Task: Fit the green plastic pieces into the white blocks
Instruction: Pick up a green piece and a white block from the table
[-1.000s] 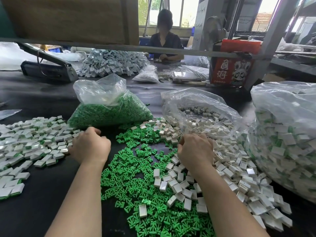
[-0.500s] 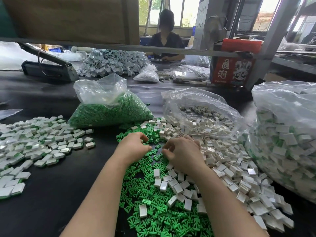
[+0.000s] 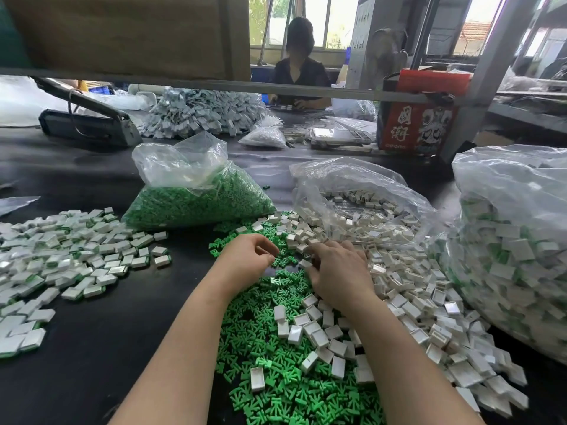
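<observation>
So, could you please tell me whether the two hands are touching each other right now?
Apart. The head view shows green pieces and dark table between the left hand and the right hand.

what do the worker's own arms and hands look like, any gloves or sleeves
Both forearms are bare from the bottom edge of the picture up to the wrists, with no sleeves in view. The left hand and right hand wear no gloves, and no rings, watch or wristband show.
</observation>
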Demonstrator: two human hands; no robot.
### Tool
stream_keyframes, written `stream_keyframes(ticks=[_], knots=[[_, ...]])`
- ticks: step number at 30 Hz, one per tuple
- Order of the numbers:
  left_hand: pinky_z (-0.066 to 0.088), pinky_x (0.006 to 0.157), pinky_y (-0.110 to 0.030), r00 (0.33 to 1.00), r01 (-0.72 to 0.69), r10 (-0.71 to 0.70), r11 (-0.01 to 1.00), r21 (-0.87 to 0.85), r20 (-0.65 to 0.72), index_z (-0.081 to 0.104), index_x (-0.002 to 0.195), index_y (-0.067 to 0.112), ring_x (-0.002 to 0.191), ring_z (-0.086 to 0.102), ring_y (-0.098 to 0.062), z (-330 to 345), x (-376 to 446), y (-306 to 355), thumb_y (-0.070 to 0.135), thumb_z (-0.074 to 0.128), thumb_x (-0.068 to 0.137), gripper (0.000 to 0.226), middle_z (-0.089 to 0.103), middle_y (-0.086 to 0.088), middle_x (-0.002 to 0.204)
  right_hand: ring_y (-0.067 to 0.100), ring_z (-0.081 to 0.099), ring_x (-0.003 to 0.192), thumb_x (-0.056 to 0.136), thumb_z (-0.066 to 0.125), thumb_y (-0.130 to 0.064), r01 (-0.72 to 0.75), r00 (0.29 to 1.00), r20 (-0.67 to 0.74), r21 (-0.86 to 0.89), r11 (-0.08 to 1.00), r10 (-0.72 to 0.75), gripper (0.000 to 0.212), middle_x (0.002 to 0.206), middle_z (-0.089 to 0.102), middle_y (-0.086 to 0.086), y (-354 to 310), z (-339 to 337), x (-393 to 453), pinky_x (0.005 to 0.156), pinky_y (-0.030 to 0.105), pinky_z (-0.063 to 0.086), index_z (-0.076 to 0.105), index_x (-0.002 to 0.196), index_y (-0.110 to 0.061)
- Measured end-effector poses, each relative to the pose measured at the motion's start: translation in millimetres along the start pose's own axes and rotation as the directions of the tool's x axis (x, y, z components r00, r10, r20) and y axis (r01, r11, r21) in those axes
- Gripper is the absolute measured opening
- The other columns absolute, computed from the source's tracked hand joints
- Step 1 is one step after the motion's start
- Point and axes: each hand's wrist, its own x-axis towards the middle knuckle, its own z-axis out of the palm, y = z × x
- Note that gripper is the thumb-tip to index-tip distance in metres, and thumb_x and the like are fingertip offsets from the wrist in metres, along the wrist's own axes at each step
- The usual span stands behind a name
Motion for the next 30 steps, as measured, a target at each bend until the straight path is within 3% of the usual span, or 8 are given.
stream_keyframes(ticks=[7, 9, 14, 16, 19, 22, 24, 30], knots=[[0.051, 0.067, -0.026, 1.000, 0.010, -0.008, 0.997, -0.080, 0.017, 0.068, 0.091, 0.024, 0.082, 0.065, -0.015, 5.5, 1.5, 3.2, 0.016, 0.067, 0.091, 0.008, 0.069, 0.000, 0.090, 0.016, 0.048, 0.100, 0.095, 0.053, -0.037, 0.036, 0.999, -0.028, 0.050, 0.998, -0.034, 0.018, 0.104, 0.066, -0.009, -0.2, 1.6, -0.1, 0.087, 0.034, 0.035, 0.063, 0.107, -0.028], [0.056, 0.071, -0.029, 0.998, 0.013, -0.004, 0.988, -0.151, 0.058, 0.069, 0.093, 0.021, 0.080, 0.067, -0.015, 8.8, 1.2, 5.5, 0.019, 0.068, 0.091, 0.003, 0.072, -0.001, 0.088, 0.014, 0.052, 0.095, 0.095, 0.054, -0.035, 0.047, 0.997, -0.063, 0.134, 0.990, -0.039, 0.015, 0.099, 0.065, -0.009, -1.3, 0.6, 0.3, 0.091, 0.033, 0.039, 0.062, 0.105, -0.025], [0.050, 0.053, -0.017, 0.995, 0.020, 0.020, 0.919, -0.394, 0.098, 0.073, 0.092, 0.019, 0.064, 0.066, -0.004, 12.6, -1.3, 12.9, 0.027, 0.074, 0.084, 0.012, 0.076, 0.005, 0.076, 0.010, 0.061, 0.088, 0.089, 0.068, -0.026, 0.206, 0.968, -0.216, 0.382, 0.901, -0.130, 0.017, 0.093, 0.069, -0.010, -10.5, -8.6, 1.5, 0.084, 0.029, 0.049, 0.065, 0.106, -0.021], [0.051, 0.056, -0.018, 0.997, 0.018, 0.019, 0.876, -0.482, 0.072, 0.075, 0.092, 0.015, 0.068, 0.068, -0.008, 10.2, -2.3, 13.5, 0.023, 0.075, 0.080, 0.015, 0.076, -0.002, 0.078, 0.002, 0.063, 0.081, 0.086, 0.073, -0.024, 0.220, 0.967, -0.225, 0.497, 0.839, -0.121, 0.025, 0.092, 0.070, -0.010, -11.3, -11.5, 1.3, 0.075, 0.018, 0.051, 0.064, 0.108, -0.020], [0.055, 0.059, -0.021, 0.998, 0.061, -0.031, 0.752, -0.656, 0.058, 0.075, 0.090, 0.014, 0.069, 0.070, -0.014, 3.8, -3.8, 11.1, 0.022, 0.078, 0.067, 0.024, 0.076, -0.010, 0.080, -0.006, 0.059, 0.068, 0.085, 0.074, -0.026, 0.149, 0.984, -0.165, 0.570, 0.808, -0.065, 0.021, 0.087, 0.068, -0.011, -7.0, -12.9, 1.9, 0.063, 0.014, 0.050, 0.064, 0.103, -0.023], [0.055, 0.058, -0.021, 0.995, 0.097, -0.048, 0.639, -0.763, 0.087, 0.075, 0.092, 0.015, 0.067, 0.070, -0.015, -2.8, -4.5, 9.5, 0.019, 0.078, 0.065, 0.027, 0.075, -0.013, 0.084, -0.002, 0.060, 0.072, 0.084, 0.074, -0.034, 0.081, 0.990, 0.065, 0.446, 0.891, -0.122, 0.017, 0.084, 0.066, -0.014, -4.2, -10.7, 2.1, 0.072, 0.027, 0.057, 0.069, 0.099, -0.029], [0.056, 0.058, -0.021, 0.992, 0.121, -0.039, 0.563, -0.818, 0.120, 0.077, 0.089, 0.015, 0.068, 0.071, -0.015, -5.1, -5.2, 10.1, 0.018, 0.077, 0.065, 0.023, 0.075, -0.013, 0.085, 0.001, 0.060, 0.079, 0.081, 0.075, -0.043, 0.084, 0.971, 0.181, 0.340, 0.937, -0.153, 0.026, 0.092, 0.067, -0.014, -6.1, -8.8, 0.9, 0.071, 0.021, 0.050, 0.071, 0.104, -0.033], [0.057, 0.062, -0.021, 0.981, 0.175, 0.006, 0.390, -0.904, 0.192, 0.076, 0.097, 0.008, 0.076, 0.073, -0.015, -9.1, -7.4, 10.5, 0.009, 0.074, 0.070, 0.028, 0.075, -0.013, 0.091, 0.004, 0.059, 0.082, 0.079, 0.077, -0.040, 0.090, 0.970, 0.186, 0.321, 0.943, -0.156, 0.017, 0.091, 0.066, -0.013, -10.1, -9.8, -0.4, 0.070, 0.022, 0.048, 0.073, 0.094, -0.033]])
